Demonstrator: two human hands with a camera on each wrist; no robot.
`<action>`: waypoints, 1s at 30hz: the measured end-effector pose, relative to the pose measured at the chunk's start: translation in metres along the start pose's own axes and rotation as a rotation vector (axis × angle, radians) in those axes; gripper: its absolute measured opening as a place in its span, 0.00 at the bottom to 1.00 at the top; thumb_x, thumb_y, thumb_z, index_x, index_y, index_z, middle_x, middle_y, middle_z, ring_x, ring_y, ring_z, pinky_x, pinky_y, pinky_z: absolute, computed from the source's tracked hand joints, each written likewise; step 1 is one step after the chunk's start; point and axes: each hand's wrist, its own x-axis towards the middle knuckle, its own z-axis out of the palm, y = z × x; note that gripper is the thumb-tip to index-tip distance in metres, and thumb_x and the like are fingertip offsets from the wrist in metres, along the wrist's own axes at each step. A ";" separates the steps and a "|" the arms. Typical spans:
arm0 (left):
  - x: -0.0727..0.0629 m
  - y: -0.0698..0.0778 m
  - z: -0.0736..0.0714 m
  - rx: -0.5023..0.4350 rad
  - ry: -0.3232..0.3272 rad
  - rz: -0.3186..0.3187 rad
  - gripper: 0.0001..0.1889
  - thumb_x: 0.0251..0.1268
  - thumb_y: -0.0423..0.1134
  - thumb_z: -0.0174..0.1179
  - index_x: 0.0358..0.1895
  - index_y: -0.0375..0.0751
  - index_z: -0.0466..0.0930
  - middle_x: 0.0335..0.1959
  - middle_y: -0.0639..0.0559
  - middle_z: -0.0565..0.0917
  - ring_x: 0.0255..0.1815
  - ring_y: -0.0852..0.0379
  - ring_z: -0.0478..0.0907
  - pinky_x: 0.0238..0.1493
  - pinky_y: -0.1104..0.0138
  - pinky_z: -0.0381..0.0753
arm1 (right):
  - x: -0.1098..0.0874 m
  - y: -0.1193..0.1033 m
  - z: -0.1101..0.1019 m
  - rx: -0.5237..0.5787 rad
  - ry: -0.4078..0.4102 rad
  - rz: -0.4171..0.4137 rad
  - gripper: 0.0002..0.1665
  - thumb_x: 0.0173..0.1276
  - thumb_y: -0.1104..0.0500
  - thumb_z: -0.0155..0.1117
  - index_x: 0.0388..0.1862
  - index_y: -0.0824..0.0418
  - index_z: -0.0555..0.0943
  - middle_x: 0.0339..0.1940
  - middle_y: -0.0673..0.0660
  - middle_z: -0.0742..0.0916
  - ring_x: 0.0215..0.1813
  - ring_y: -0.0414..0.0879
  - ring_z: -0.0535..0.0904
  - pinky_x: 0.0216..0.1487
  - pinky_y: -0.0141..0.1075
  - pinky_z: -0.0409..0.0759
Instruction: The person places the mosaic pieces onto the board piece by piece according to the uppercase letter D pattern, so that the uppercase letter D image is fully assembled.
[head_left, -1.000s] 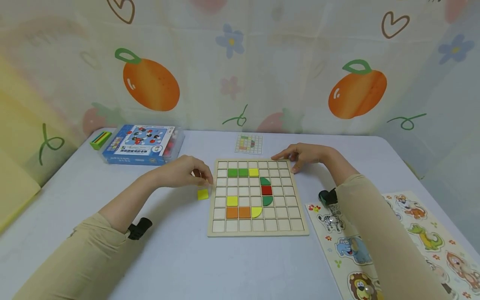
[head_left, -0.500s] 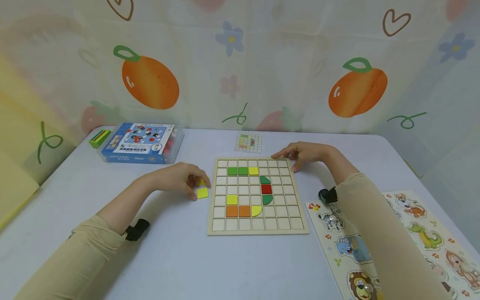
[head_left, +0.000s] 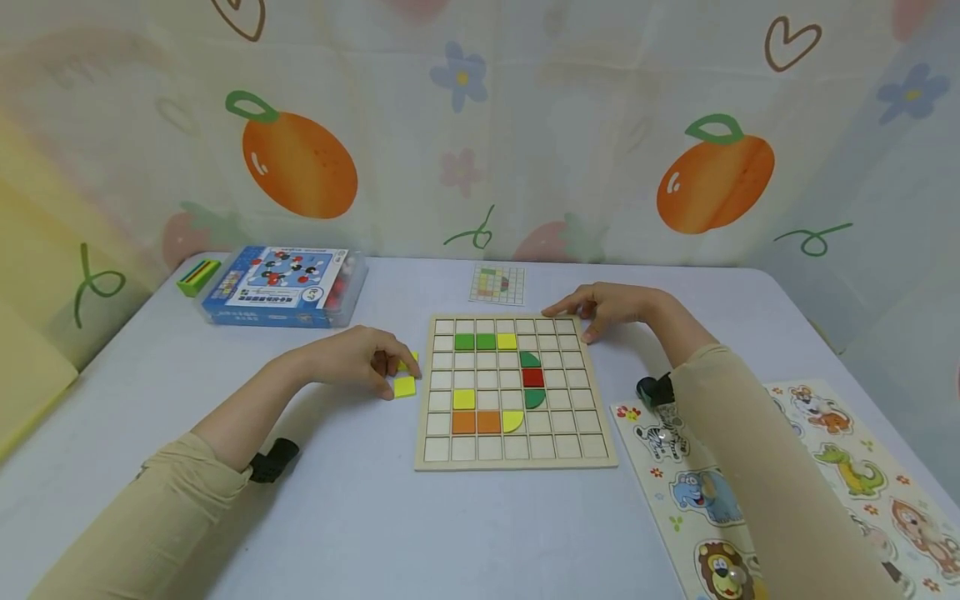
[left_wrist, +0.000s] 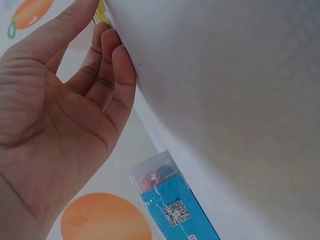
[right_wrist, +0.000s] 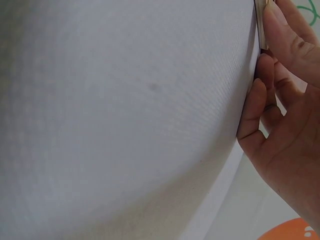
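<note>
My left hand (head_left: 352, 357) is beside the left edge of a wooden grid board (head_left: 516, 464), its thumb and fingers around two small yellow square tiles on the table. The front yellow tile (head_left: 404, 387) shows plainly by the thumb; the back yellow tile (head_left: 408, 361) is partly hidden by the index finger. In the left wrist view a strip of yellow tile (left_wrist: 101, 14) shows by the fingertips. My right hand (head_left: 611, 308) grips the board's far right corner, thumb on the side edge. Green, yellow, orange and red tiles (head_left: 533, 378) lie in the board's cells, some quarter-round.
A small printed grid card (head_left: 497, 284) lies behind the board. At the back left are a blue-labelled plastic box (head_left: 277, 287) and a green striped block (head_left: 198, 277). An animal knob puzzle (head_left: 708, 500) lies at right, under the right sleeve.
My left hand has drawn slightly left and toward me, its thumb now by the front yellow tile and the back one showing behind the index finger. The right hand stays at the board's corner.
</note>
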 end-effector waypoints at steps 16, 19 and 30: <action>0.003 0.002 0.001 -0.006 -0.009 0.003 0.12 0.51 0.33 0.73 0.40 0.48 0.85 0.30 0.52 0.78 0.37 0.57 0.72 0.38 0.70 0.74 | -0.002 -0.001 0.001 -0.035 0.004 0.002 0.43 0.52 0.63 0.74 0.70 0.50 0.74 0.60 0.61 0.75 0.51 0.52 0.66 0.49 0.39 0.63; 0.003 0.004 0.002 -0.016 -0.006 0.006 0.11 0.50 0.32 0.74 0.36 0.46 0.83 0.31 0.52 0.79 0.36 0.57 0.73 0.37 0.71 0.75 | -0.002 -0.002 0.001 -0.035 0.003 -0.005 0.43 0.53 0.64 0.74 0.69 0.50 0.74 0.59 0.61 0.75 0.51 0.52 0.66 0.48 0.39 0.63; 0.010 0.016 0.002 0.042 0.004 0.024 0.10 0.52 0.29 0.71 0.30 0.42 0.78 0.27 0.53 0.78 0.32 0.59 0.73 0.36 0.70 0.74 | -0.002 -0.001 0.000 -0.038 -0.004 -0.012 0.42 0.53 0.64 0.73 0.70 0.51 0.73 0.58 0.61 0.75 0.50 0.51 0.65 0.47 0.38 0.63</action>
